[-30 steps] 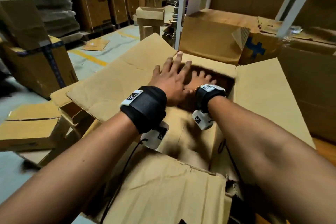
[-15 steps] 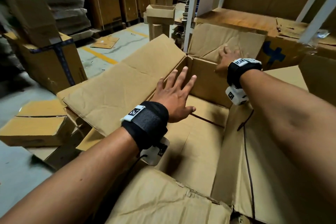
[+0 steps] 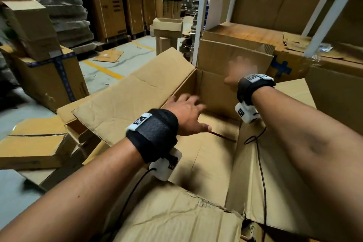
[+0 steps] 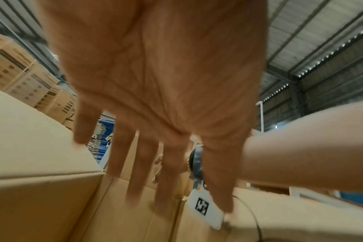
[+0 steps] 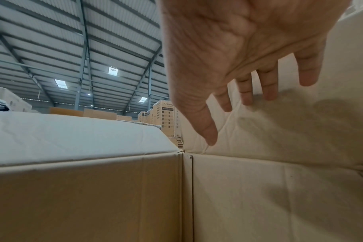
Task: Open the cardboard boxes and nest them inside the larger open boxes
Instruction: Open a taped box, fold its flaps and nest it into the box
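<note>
My left hand (image 3: 186, 113) hangs over the big open box (image 3: 212, 155), just inside its left wall, fingers straight and spread, holding nothing; the left wrist view shows that grip wide, palm (image 4: 155, 73) down over the cardboard. My right hand (image 3: 242, 71) is further in, blurred, at the far flap (image 3: 216, 55), which stands upright above the box's far wall. In the right wrist view its fingers (image 5: 267, 85) are straight and lie against or just off that flap; I cannot tell if they touch, and the grip holds nothing. The left flap (image 3: 127, 100) is folded out flat. The box stands on the floor (image 3: 102, 72) with other cardboard around it; a flattened box (image 3: 29, 143) lies at its left side
</note>
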